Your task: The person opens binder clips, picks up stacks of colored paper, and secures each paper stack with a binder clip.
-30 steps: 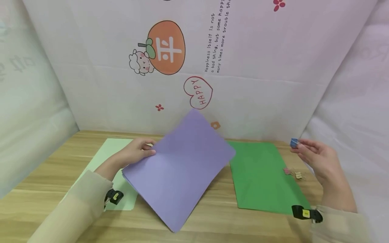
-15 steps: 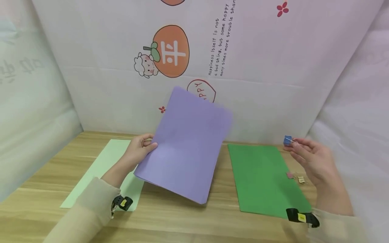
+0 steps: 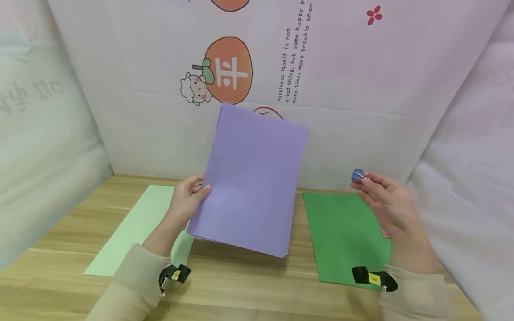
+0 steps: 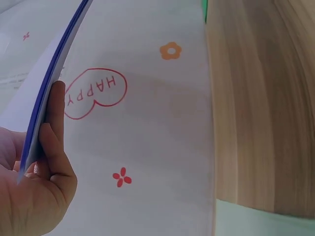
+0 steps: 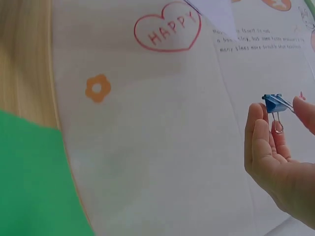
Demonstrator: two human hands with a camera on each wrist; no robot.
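Observation:
A stack of purple sheets (image 3: 250,183) is held up off the table, tilted toward the head camera. My left hand (image 3: 186,198) pinches its left edge, thumb on the front face; in the left wrist view the fingers of my left hand (image 4: 42,172) lie behind the sheets (image 4: 47,88). To the right, my right hand (image 3: 387,200) holds a blue binder clip (image 3: 358,174) at its fingertips, apart from the sheets. The right wrist view shows the clip (image 5: 275,103) between thumb and fingers of my right hand (image 5: 280,157), its wire handles spread.
Pale green paper (image 3: 132,236) lies on the wooden table (image 3: 241,285) at the left, partly behind my left arm. Green paper (image 3: 341,236) lies at the right, a pink clip (image 3: 385,234) at its right edge. A printed white cloth (image 3: 341,147) stands behind.
The purple sheets have been raised and turned more upright by my left hand. My right hand has moved left with the blue clip, and the yellow clip on the table is now hidden from view.

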